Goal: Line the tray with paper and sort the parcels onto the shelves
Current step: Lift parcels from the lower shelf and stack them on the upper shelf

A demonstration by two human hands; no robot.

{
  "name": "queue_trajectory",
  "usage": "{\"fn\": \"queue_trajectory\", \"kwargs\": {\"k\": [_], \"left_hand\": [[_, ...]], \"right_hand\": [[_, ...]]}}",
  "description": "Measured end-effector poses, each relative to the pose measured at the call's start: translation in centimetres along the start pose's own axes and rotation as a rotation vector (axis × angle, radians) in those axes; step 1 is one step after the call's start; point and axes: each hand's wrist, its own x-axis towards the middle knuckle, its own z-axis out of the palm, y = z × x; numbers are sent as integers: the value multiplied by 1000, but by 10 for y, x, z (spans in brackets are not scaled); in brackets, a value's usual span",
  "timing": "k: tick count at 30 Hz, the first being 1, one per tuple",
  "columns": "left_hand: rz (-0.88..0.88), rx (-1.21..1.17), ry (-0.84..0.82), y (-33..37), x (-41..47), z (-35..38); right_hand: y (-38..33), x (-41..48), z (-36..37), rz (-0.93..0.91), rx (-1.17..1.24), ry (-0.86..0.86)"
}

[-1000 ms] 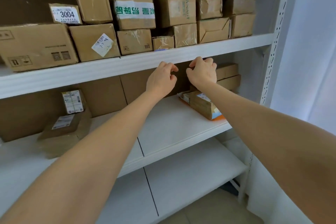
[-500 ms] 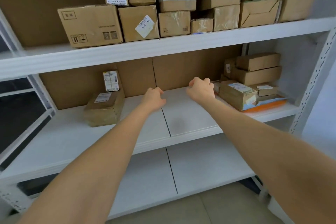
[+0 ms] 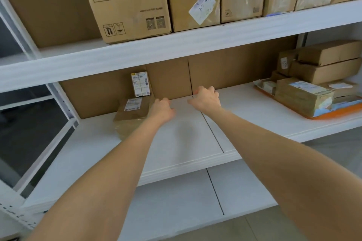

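Note:
Both my arms reach over the white middle shelf. My left hand hovers with its fingers curled and holds nothing, just right of a brown wrapped parcel. My right hand is also curled and empty, close to the cardboard back panel. A small white-labelled box stands upright behind the brown parcel. At the shelf's right end an orange tray holds several taped parcels over a blue sheet.
The upper shelf is packed with cardboard boxes, the largest at its left. Two flat boxes are stacked behind the tray. A lower white shelf lies below, and a metal frame at the left.
Both hands dropped from the upper shelf's front edge to just above the middle shelf. The view swung down and left, bringing the tray and the brown parcel fully into sight.

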Motion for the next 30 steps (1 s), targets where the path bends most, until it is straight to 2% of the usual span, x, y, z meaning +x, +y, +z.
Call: {"fn": "queue_trajectory", "kwargs": {"k": [7, 15, 20, 25, 30], "left_hand": [[-68, -3, -12, -87, 68, -7], [-333, -32, 34, -166, 116, 0], [-357, -126, 38, -178, 149, 2], [-263, -280, 148, -162, 186, -7], [-261, -433, 180, -152, 224, -5]], "right_hand": [[-58, 51, 83, -17, 60, -113], [-92, 86, 159, -49, 207, -269], [-104, 113, 168, -92, 182, -290], [-119, 152, 177, -114, 308, -241], [-132, 202, 195, -43, 506, -261]]}}
